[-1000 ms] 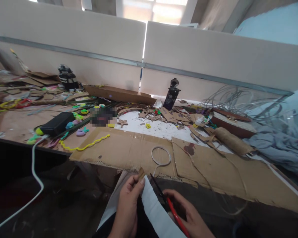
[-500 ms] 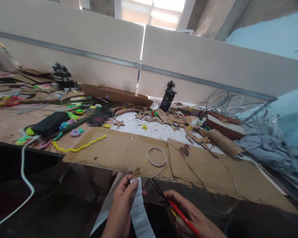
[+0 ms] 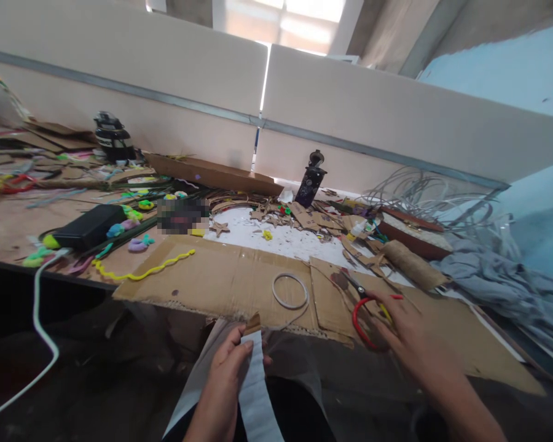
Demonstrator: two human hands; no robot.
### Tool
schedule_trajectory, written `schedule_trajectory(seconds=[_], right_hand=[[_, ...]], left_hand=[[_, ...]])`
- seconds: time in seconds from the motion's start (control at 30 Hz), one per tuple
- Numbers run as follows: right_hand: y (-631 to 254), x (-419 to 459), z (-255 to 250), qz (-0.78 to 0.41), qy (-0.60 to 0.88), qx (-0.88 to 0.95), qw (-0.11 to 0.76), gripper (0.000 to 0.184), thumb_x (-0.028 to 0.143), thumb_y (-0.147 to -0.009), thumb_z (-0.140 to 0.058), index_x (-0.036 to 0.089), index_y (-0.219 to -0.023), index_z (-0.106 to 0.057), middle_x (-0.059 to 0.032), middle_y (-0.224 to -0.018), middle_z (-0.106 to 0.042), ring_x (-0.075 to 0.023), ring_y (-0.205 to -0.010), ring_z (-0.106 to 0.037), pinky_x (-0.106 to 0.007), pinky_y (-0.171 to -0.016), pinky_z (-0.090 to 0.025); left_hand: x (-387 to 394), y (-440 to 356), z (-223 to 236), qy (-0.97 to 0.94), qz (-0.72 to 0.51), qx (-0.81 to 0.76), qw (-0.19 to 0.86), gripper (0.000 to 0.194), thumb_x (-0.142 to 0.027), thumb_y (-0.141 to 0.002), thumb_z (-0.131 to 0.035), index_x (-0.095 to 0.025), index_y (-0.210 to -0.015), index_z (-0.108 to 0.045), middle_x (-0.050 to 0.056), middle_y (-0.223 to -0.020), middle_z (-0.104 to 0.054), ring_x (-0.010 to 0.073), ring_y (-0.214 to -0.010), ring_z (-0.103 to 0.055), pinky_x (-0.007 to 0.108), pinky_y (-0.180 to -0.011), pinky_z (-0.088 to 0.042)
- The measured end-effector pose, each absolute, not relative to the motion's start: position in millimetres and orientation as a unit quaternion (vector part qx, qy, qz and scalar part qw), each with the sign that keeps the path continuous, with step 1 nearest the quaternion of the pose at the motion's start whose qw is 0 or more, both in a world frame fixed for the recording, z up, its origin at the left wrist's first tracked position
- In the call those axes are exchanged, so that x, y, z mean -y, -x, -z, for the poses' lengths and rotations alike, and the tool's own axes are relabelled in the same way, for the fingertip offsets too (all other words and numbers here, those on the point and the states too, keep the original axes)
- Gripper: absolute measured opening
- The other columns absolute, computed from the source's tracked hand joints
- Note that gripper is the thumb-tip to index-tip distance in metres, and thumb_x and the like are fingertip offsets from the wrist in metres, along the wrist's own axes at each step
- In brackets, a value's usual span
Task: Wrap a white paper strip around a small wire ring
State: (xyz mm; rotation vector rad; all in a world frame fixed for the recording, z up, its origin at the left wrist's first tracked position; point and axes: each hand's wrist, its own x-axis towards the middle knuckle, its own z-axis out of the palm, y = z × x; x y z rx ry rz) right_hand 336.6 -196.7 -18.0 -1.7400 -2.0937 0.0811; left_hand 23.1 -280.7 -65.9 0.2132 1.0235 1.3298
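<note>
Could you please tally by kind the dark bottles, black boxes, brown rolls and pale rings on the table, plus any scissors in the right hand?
Dark bottles: 2
Black box: 1
Brown roll: 1
Pale ring: 1
Scissors in the right hand: 1
Total: 6

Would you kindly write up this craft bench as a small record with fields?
Left hand: the hand pinches a white strip
Right hand: the hand is at the handles of the scissors; grip unclear
Front of bench: cardboard, with a pale ring lying on it
Left side: black case
Right side: brown roll, grey cloth
Back: dark bottle, lid up
</note>
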Motion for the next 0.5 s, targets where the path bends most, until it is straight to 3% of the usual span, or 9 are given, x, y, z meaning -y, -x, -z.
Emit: schedule_trajectory(seconds=[0.13, 0.27, 0.37, 0.5], right_hand=[[-323.0, 195.0, 13.2, 0.015, 0.618, 0.761, 0.198, 0.035, 0.043, -0.093, -0.047, 0.024, -0.113, -0.069, -0.0133, -0.112, -0.069, -0.0334, -0.097, -0.066, -0.046, -0.083, -0.051], [-271.0, 208.3, 4.6, -0.085, 0.5, 0.829, 0.236, 0.022, 0.034, -0.094, -0.055, 0.027, -0.107, -0.072, -0.009, -0.11, -0.068, -0.0275, -0.103, -0.064, -0.039, -0.089, -0.05], [-228.7, 211.2, 5.7, -0.169, 0.417, 0.863, 0.229, 0.022, 0.021, -0.094, -0.055, 0.025, -0.109, -0.071, -0.0083, -0.107, -0.066, -0.0235, -0.102, -0.063, -0.033, -0.086, -0.05], [-198.1, 204.4, 13.7, -0.169, 0.389, 0.875, 0.232, 0.016, 0.013, -0.09, -0.061, 0.023, -0.097, -0.072, -0.0066, -0.1, -0.064, -0.0226, -0.096, -0.061, -0.033, -0.082, -0.047]], left_hand=[[280.2, -21.2, 66.7, -0.109, -0.561, -0.465, 0.676, 0.052, -0.033, -0.066, -0.083, -0.017, -0.111, -0.064, 0.005, -0.067, -0.076, 0.0217, -0.059, -0.071, 0.027, -0.055, -0.051], [278.1, -18.3, 61.5, -0.109, -0.583, -0.463, 0.658, 0.058, -0.034, -0.055, -0.091, -0.017, -0.104, -0.065, 0.006, -0.082, -0.078, 0.0215, -0.062, -0.072, 0.027, -0.056, -0.053], [276.1, -14.2, 58.9, -0.119, -0.608, -0.466, 0.632, 0.056, -0.033, -0.05, -0.094, -0.017, -0.095, -0.064, 0.004, -0.083, -0.076, 0.0176, -0.055, -0.07, 0.026, -0.055, -0.053], [274.1, -6.4, 58.2, -0.15, -0.614, -0.473, 0.613, 0.046, -0.033, -0.054, -0.092, -0.017, -0.087, -0.065, 0.003, -0.078, -0.074, 0.0176, -0.056, -0.069, 0.028, -0.057, -0.055]])
